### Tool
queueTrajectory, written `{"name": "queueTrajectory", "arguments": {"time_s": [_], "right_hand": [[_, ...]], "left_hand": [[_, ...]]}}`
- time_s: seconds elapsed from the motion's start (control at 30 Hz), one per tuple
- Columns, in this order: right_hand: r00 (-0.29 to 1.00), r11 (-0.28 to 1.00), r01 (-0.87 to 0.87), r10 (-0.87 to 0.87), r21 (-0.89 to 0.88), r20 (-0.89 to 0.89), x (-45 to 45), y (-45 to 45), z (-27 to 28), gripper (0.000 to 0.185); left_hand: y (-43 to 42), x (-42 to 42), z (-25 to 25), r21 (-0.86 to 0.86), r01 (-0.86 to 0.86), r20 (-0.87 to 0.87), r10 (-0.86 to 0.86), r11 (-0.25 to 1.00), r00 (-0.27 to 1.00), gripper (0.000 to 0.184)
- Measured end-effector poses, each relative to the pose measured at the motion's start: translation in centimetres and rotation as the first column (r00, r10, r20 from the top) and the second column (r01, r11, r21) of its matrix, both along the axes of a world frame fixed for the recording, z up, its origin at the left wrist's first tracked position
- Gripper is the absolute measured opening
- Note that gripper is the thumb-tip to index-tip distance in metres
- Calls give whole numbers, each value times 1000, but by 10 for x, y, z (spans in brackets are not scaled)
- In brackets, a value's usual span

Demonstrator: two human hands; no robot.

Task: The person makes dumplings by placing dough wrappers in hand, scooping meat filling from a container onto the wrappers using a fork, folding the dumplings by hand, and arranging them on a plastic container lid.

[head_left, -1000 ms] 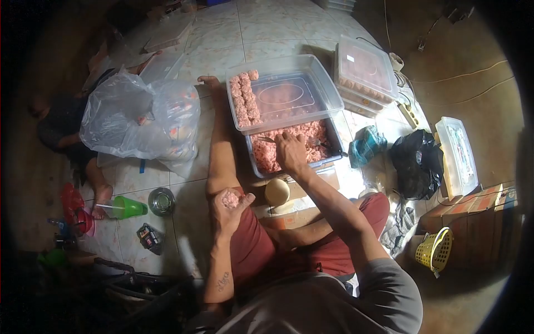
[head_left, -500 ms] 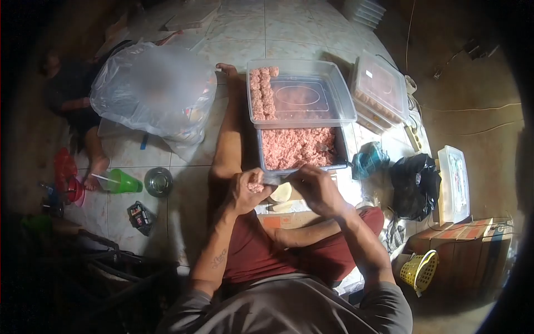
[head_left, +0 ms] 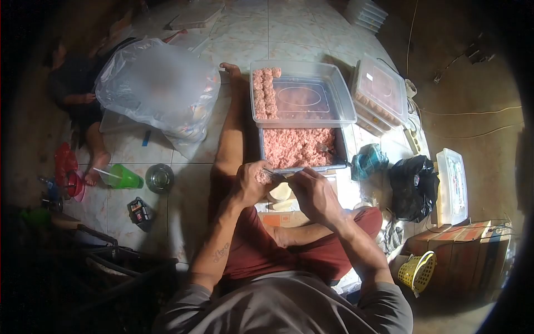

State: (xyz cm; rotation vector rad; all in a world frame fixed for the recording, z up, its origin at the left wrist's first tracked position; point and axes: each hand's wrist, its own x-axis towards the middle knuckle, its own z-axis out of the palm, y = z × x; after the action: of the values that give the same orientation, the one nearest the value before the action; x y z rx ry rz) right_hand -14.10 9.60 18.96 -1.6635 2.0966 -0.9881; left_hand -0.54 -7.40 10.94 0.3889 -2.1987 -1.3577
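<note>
My left hand [head_left: 253,182] is curled around a lump of pink mince-like mixture [head_left: 262,177]. A thin metal utensil [head_left: 273,174] reaches from my right hand [head_left: 317,195] to this lump; its exact kind is hard to make out. My right fingers are pinched on its handle. Just beyond my hands, a dark-rimmed tub holds loose pink mixture [head_left: 295,146], with a fork [head_left: 324,148] stuck in at its right. Behind it stands a clear plastic box [head_left: 317,123], where rolled pink pieces [head_left: 265,94] line the left side. A pale round piece [head_left: 280,192] lies below my hands.
Lidded boxes [head_left: 381,89] are stacked at the right, near a teal bag [head_left: 370,161] and a black bag [head_left: 413,186]. A large plastic bag [head_left: 158,94], a green cup [head_left: 128,177] and a glass bowl [head_left: 159,178] are on the left. Another person sits at far left.
My left hand has shifted slightly right and up, and the metal utensil now lies against the pink lump. The view has moved a little.
</note>
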Motion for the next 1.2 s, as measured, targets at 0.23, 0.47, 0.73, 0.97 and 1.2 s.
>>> {"name": "queueTrajectory", "arguments": {"time_s": [0.23, 0.47, 0.73, 0.97, 1.2], "right_hand": [[992, 998, 54, -49, -38, 115, 9, 1, 2, 12], [946, 979, 203, -191, -22, 261, 13, 19, -16, 7], [965, 982, 173, -155, -72, 211, 9, 28, -21, 10], [988, 995, 96, -93, -21, 123, 7, 27, -31, 10], [997, 997, 76, -75, -13, 27, 6, 29, -28, 12]], "left_hand": [[11, -3, 6, 74, -94, 33, 92, 993, 995, 24], [11, -4, -5, -41, 24, 167, -17, 999, 986, 26], [26, -16, 2, -51, -49, -14, 49, 998, 999, 26], [25, -18, -30, -111, -143, -60, 136, 984, 989, 28], [24, -5, -1, 118, 39, -91, -28, 992, 995, 27]]}}
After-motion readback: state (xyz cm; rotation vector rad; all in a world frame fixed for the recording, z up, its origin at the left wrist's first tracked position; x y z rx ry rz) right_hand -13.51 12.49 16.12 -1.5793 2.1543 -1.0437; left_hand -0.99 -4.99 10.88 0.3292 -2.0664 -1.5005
